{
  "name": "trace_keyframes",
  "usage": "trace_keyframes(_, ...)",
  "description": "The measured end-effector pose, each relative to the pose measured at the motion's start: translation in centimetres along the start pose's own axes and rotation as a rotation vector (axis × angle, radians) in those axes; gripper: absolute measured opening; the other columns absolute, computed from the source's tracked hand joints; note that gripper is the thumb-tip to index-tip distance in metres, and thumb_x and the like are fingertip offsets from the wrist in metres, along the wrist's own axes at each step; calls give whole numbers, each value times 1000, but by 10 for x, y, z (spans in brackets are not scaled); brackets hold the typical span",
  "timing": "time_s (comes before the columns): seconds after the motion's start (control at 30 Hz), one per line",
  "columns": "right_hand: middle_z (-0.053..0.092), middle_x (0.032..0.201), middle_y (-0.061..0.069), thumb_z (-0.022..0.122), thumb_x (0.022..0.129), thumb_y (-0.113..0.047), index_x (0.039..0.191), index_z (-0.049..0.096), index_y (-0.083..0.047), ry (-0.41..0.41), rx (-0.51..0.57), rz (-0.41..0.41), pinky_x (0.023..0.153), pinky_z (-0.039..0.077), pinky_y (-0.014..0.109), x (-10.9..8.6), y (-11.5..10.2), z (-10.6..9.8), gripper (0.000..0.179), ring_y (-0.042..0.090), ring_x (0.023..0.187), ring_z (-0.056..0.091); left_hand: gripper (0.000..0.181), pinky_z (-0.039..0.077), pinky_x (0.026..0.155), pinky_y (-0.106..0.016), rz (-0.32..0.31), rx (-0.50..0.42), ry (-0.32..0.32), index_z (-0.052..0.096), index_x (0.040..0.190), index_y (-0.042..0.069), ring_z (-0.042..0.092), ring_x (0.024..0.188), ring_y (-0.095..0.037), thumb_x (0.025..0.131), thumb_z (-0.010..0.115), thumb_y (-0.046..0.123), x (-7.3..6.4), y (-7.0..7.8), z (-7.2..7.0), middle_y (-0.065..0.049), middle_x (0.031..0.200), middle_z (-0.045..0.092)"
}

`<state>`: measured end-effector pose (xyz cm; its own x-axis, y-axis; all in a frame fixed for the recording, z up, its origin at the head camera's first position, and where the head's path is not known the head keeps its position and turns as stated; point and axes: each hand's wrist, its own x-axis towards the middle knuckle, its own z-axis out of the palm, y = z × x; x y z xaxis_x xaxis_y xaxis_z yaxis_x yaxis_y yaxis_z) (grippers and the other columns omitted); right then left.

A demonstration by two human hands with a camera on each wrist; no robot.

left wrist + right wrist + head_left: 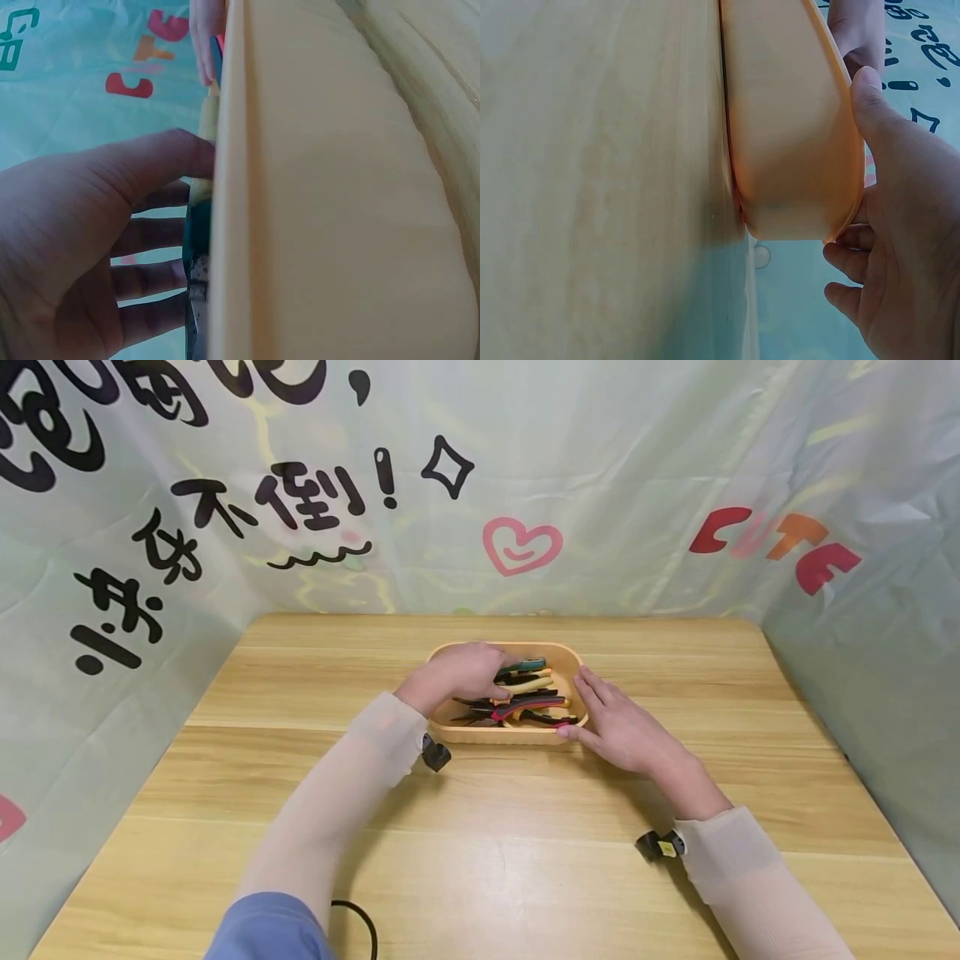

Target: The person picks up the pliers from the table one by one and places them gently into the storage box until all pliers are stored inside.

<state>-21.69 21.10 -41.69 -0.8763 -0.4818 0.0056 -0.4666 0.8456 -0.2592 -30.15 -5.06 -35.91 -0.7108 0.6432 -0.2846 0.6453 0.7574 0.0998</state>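
A light orange plastic box [506, 737] holds several hand tools that look like pliers. Among their handles are a green one [531, 664], a cream-yellow one [532, 685] and a red-and-black one [534, 702]. My left hand [468, 670] reaches over the box's left side, fingers by the green handle and thumb at the cream-yellow one. In the left wrist view its fingers are spread and fairly straight; the box wall [322, 180] hides the fingertips. My right hand [626, 727] holds the box's right end, its thumb on the front rim and its fingers round the end.
The box stands on a wood-grain table [502, 860] toward its back edge. A printed curtain [615, 460] surrounds the back and sides. Small black cameras [435, 753] are worn at both wrists. A black cable [363, 917] lies near the left sleeve.
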Motion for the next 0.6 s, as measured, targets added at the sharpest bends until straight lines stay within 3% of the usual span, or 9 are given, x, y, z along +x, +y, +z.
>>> trace_keyframes(0.27, 3, 163, 16, 39, 93, -69, 156, 13, 0, 9, 5, 7, 114, 22, 54, 0, 0, 0, 96, 42, 144, 18, 65, 46, 99, -37, 27, -68, -27, 36, 153, 22, 55, 121, -18, 96, 60, 45, 5, -2, 0, 0, 148, 47)
trace_keyframes(0.6, 2, 163, 17, 38, 94, -69, 156, 11, 0, -4, 6, 6, 114, 22, 55, 2, 0, 0, 97, 43, 144, 17, 60, 40, 107, -39, 52, -79, 8, 40, 151, 18, 48, 131, -21, 99, 56, 41, 1, -3, 3, -2, 148, 47)
